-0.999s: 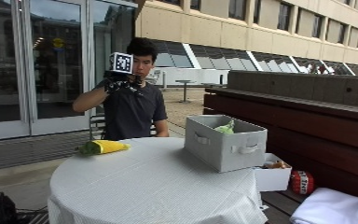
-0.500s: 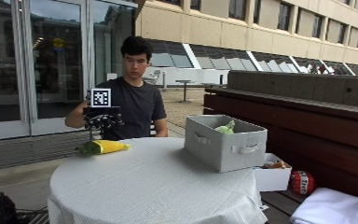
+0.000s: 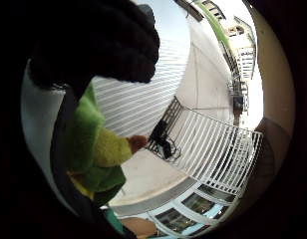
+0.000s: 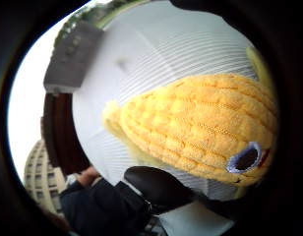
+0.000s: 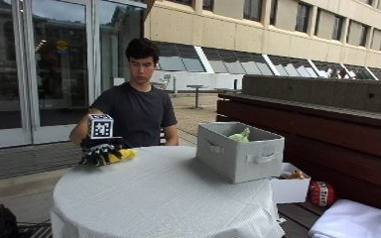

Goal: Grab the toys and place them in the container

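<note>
Your black-gloved right hand [image 5: 100,153] curls over the yellow-and-green plush corn toy [image 5: 122,155] on the white-clothed table [image 5: 164,198], well left of the grey fabric container [image 5: 238,150]; it looks soft and light, so grasp mid-body.

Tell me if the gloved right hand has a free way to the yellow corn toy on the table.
Probably yes. The gloved right hand is already down over the yellow corn toy at the table's edge, with nothing between them. The grey container stands apart, on the table's other side.
</note>
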The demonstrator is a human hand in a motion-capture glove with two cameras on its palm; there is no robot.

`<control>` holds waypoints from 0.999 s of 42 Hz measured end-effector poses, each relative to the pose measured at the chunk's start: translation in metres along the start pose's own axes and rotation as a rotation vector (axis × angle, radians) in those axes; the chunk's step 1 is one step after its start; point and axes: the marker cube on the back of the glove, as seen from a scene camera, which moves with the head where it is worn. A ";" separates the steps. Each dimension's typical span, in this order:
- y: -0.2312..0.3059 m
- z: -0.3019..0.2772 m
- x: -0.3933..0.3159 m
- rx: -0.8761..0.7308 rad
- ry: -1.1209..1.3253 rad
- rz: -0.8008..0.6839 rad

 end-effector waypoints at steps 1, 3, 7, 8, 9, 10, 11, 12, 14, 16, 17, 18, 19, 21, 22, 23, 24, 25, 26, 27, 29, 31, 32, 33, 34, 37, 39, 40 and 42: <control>-0.003 0.001 0.001 -0.009 -0.005 0.012; -0.006 0.003 0.004 -0.015 -0.013 0.021; -0.001 0.007 0.002 -0.006 -0.011 0.015; 0.000 0.007 0.001 -0.003 -0.017 0.021; 0.001 0.006 0.000 0.002 -0.025 0.031; 0.002 0.006 -0.001 0.012 -0.033 0.046; 0.002 0.004 -0.002 0.027 -0.041 0.065; 0.001 0.003 -0.003 0.052 -0.045 0.089; -0.005 0.000 -0.005 0.128 -0.046 0.133; -0.009 -0.004 -0.005 0.174 -0.033 0.117; -0.009 -0.007 -0.005 0.173 -0.023 0.090; -0.008 -0.010 -0.006 0.161 -0.014 0.067; -0.008 -0.013 -0.006 0.147 -0.006 0.057; -0.009 -0.020 -0.007 0.119 0.007 0.063; -0.010 -0.023 -0.008 0.109 0.011 0.066; -0.012 -0.027 -0.008 0.102 0.014 0.068; -0.015 -0.030 -0.008 0.098 0.012 0.069; -0.018 -0.035 -0.008 0.094 0.008 0.072; -0.022 -0.039 -0.009 0.093 0.002 0.081; -0.028 -0.045 -0.010 0.100 -0.002 0.104; -0.042 -0.056 -0.013 0.155 0.004 0.214; -0.054 -0.070 -0.016 0.210 0.029 0.327; -0.057 -0.078 -0.018 0.211 0.049 0.340; -0.058 -0.085 -0.018 0.200 0.076 0.322; -0.059 -0.092 -0.019 0.187 0.106 0.282; -0.059 -0.108 -0.023 0.168 0.223 0.131; -0.059 -0.117 -0.030 0.189 0.290 0.086; -0.059 -0.120 -0.032 0.203 0.307 0.077; -0.060 -0.123 -0.035 0.221 0.309 0.063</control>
